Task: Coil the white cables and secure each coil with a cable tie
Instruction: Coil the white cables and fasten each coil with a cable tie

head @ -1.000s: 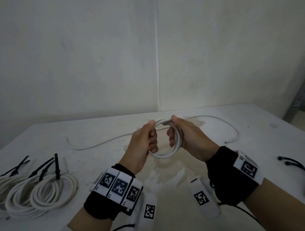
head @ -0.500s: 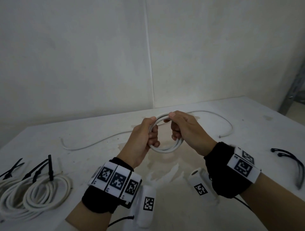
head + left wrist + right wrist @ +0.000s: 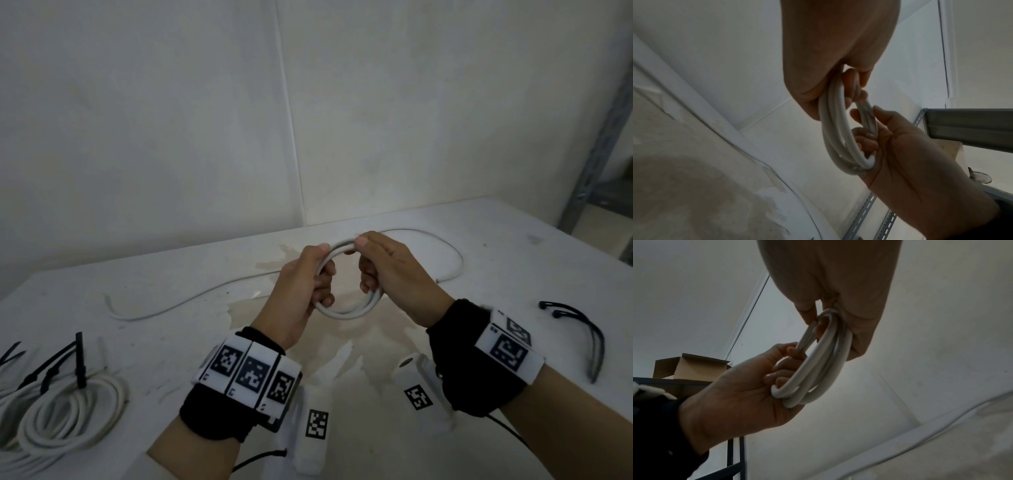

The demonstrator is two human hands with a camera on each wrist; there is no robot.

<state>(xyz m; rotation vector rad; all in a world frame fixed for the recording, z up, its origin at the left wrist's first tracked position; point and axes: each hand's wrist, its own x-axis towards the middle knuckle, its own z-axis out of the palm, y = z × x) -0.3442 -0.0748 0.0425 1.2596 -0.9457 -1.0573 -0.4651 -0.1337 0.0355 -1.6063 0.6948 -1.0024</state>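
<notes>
A small coil of white cable (image 3: 346,311) is held above the table between both hands. My left hand (image 3: 322,270) grips the coil's left side, fingers curled through the loop. On the right side my right hand (image 3: 366,267) grips it, thumb on top. The left wrist view shows the coil (image 3: 835,123) running from my left hand (image 3: 838,48) to my right hand (image 3: 910,154). Seen from the right wrist, the coil (image 3: 824,363) spans my right hand (image 3: 838,280) and left hand (image 3: 740,394). A loose tail (image 3: 448,250) trails from my right hand onto the table.
A loose white cable (image 3: 164,306) lies on the white table (image 3: 513,267) and passes behind my hands. Finished coils (image 3: 68,414) with black cable ties (image 3: 80,359) sit at the near left. Spare black ties (image 3: 587,329) lie at the right. A metal shelf post (image 3: 603,137) stands far right.
Both hands keep hold of the coil. The coil has turned from nearly edge-on to more face-on, and the hands have spread slightly apart. The view has shifted.
</notes>
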